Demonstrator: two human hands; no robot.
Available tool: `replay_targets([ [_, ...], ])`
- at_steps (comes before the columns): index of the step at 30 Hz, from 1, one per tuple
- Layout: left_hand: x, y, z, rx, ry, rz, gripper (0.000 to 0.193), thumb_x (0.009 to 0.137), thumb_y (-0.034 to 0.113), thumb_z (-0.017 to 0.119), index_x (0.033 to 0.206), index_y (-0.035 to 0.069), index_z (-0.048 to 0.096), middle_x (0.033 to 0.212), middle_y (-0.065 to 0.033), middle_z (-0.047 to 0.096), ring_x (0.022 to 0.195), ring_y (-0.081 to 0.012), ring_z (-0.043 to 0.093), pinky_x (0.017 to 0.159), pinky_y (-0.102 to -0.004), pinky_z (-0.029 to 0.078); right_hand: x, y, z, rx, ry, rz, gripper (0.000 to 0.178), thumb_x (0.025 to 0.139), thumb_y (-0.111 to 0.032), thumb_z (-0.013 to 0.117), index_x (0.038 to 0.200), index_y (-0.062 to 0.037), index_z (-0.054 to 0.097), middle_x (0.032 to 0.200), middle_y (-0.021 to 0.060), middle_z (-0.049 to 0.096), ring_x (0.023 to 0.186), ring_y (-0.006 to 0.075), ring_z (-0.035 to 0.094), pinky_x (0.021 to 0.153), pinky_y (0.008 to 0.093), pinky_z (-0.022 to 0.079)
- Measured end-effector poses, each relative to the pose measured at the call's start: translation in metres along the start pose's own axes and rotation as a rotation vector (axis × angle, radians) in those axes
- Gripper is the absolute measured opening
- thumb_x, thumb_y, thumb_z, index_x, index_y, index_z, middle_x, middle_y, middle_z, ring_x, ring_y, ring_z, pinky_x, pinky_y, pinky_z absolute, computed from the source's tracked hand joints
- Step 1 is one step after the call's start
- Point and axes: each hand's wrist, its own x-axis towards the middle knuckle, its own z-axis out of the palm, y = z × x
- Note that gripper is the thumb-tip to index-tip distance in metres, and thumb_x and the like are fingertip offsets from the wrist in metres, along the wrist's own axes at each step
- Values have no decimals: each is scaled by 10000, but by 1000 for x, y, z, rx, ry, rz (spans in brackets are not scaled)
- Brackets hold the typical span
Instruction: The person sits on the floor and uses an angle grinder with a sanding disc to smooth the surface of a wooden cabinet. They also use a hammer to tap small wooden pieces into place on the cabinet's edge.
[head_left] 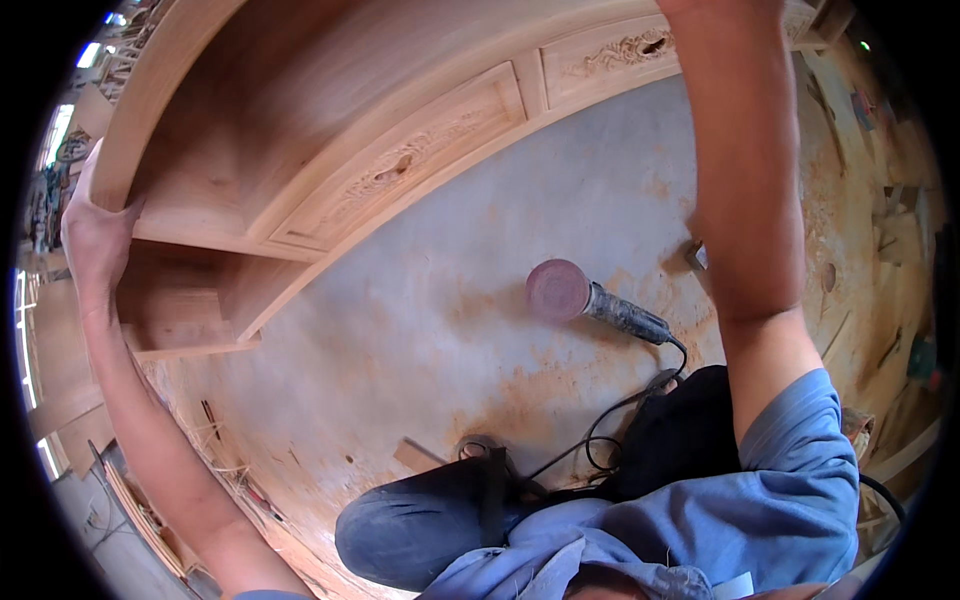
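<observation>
The left hand is at the left of the frame, wrapped around the edge of an unfinished wooden cabinet, its thumb on the inner side of the panel. The right forearm rises to the top edge, where the hand runs out of view, so I cannot tell its grip. The cabinet arcs across the top and upper left, showing open compartments and two carved drawer fronts; the forearm hides part of its right end. On the dusty grey floor, right of centre, a disc sander lies between the cabinet and the person's bent knees, touched by neither hand, its black cord looping back toward the legs. A small block sits beside the right forearm, and a flat wood offcut lies near the left knee. Boards stand at the far left; blurred wood scraps lie along the right rim.
</observation>
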Motion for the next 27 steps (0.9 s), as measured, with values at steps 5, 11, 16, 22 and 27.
replay_targets([
  [5,-40,19,5,63,89,46,629,779,36,790,1380,62,606,1336,-151,667,1242,-283,637,1062,-341,475,-36,-7,110,-287,441,-36,442,840,-251,751,1193,-2,660,1334,105,578,1300,266,477,1108,468,326],
  [11,-109,63,-12,185,141,-105,652,735,19,674,1381,62,596,1367,-171,632,1247,-356,606,1043,-429,494,-61,-5,94,-257,318,81,417,877,-161,715,1263,-21,643,1281,95,624,1220,239,548,1082,382,372],
  [16,-112,82,8,178,243,-68,654,726,-4,643,1372,97,613,1410,-121,619,1296,-318,578,1054,-425,498,-83,-61,64,-397,390,316,632,868,-148,725,1441,8,509,1316,132,627,1213,228,575,1111,350,366],
  [22,-147,112,28,132,538,-236,654,758,120,680,1392,7,564,1428,-188,562,1372,-373,462,1162,-521,327,-192,-84,5,-859,-5,632,481,868,-159,727,1311,12,648,1314,155,683,1224,250,635,1018,408,511],
  [27,-180,247,134,-803,609,-730,836,806,27,711,1515,-89,284,1528,-273,353,1386,-412,390,1215,-513,244,-393,-31,-40,-1379,-294,988,687,818,-179,742,1440,11,520,1393,248,589,1276,377,573,1058,439,481],
])
